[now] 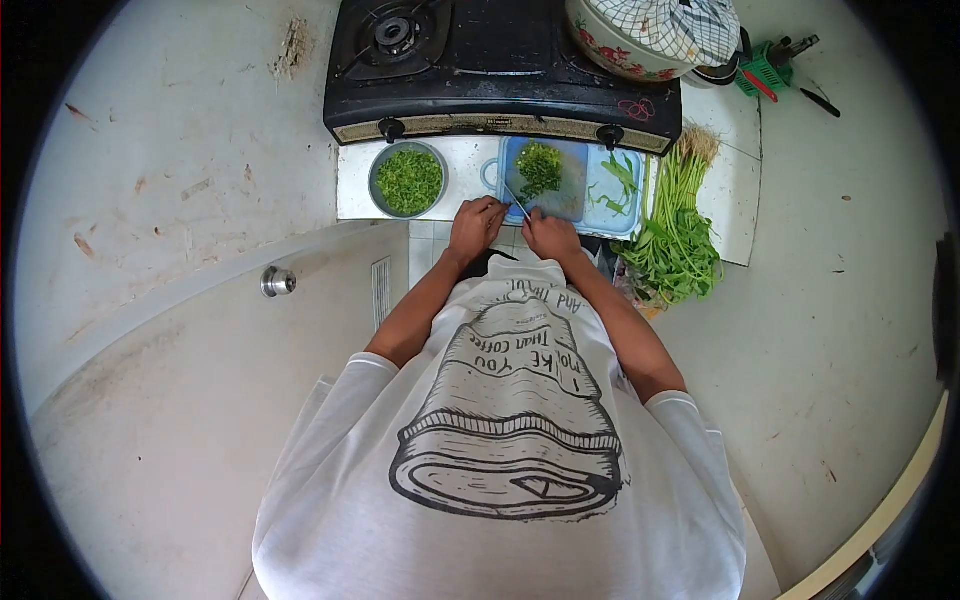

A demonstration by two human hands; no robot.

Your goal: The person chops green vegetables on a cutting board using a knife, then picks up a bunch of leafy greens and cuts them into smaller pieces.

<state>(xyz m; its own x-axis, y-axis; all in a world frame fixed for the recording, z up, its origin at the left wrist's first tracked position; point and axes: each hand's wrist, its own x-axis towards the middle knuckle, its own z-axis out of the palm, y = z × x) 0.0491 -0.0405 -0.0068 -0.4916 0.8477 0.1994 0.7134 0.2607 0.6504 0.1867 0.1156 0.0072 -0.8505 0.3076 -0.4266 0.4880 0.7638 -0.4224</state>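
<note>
My right hand (550,237) is closed around the handle of a knife (519,201); its thin blade slants up and left over the near edge of the blue cutting board (570,205). Beside it, the fingers of my left hand (478,222) are bent together at the board's near left corner, and what they hold, if anything, is too small to make out. Chopped greens (540,167) lie in a heap on the board, just beyond the blade. To the right, loose leaves (622,175) rest on a light blue tray (630,224).
A round bowl of chopped greens (409,181) stands left of the board. A bundle of leafy stems (680,220) hangs over the counter's right edge. Behind is a black gas stove (500,95) with a cloth-covered pot (625,45). A green basket (765,72) holds utensils.
</note>
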